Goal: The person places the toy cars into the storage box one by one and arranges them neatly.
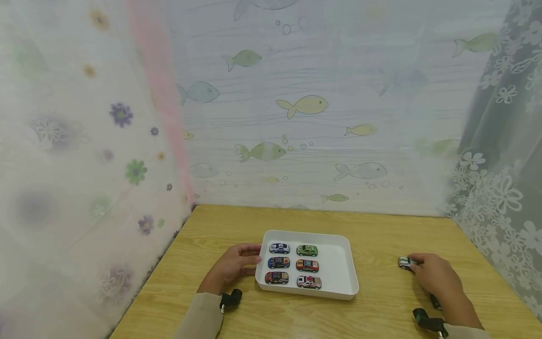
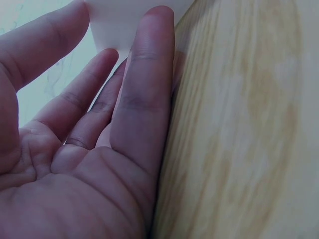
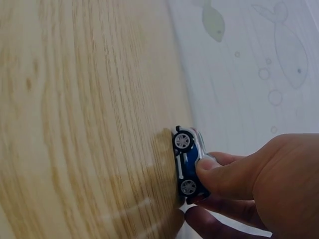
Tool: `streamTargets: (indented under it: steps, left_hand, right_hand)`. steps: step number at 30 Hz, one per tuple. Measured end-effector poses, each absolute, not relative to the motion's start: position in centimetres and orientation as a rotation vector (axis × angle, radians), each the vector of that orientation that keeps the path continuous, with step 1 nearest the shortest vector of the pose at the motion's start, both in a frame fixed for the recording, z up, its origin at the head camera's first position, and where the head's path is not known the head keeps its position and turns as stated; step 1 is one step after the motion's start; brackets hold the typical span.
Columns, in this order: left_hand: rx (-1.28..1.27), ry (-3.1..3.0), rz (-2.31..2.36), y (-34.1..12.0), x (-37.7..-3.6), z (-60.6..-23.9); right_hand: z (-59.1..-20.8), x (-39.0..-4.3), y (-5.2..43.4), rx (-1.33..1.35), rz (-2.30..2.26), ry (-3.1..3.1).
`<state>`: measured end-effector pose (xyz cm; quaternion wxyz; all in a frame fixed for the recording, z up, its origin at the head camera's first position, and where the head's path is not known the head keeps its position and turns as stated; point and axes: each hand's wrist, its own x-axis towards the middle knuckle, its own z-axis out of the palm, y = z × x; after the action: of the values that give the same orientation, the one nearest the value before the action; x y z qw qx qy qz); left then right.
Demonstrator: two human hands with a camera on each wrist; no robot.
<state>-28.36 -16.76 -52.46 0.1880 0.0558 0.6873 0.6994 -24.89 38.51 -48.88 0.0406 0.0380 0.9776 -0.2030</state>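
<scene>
A white tray (image 1: 336, 263) lies on the table, with several toy cars in two columns at its left and middle. Among them are a green car (image 1: 306, 250) and a red one (image 1: 307, 266). My left hand (image 1: 233, 266) is at the tray's left wall, its fairly straight fingers touching it from outside. In the left wrist view those fingers (image 2: 142, 84) reach toward the white wall. Off to the right of the tray, my right hand (image 1: 438, 278) pinches a blue and white toy car (image 3: 187, 162) between thumb and fingers, its wheels close to the tabletop.
Another dark toy car (image 1: 435, 302) is partly hidden behind the right wrist. The wooden table (image 1: 372, 245) ends at a fish-print curtain (image 1: 313, 155) at the back. Flowered curtains (image 1: 76, 188) hang at the left and right sides.
</scene>
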Motion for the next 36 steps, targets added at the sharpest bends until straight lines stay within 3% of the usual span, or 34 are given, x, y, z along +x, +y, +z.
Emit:
streamTargets:
  steps: [16,36]
  left_hand:
    - [0.165,1.933,1.979,-16.7,-28.1,-53.0]
    - [0.173,1.922,1.989,-16.7,-28.3,-52.8]
  right_hand:
    - [-48.6,-25.4,37.4,-0.065,-0.671,3.113]
    - [-46.1,-26.0,30.4,-0.189,-1.035,3.103]
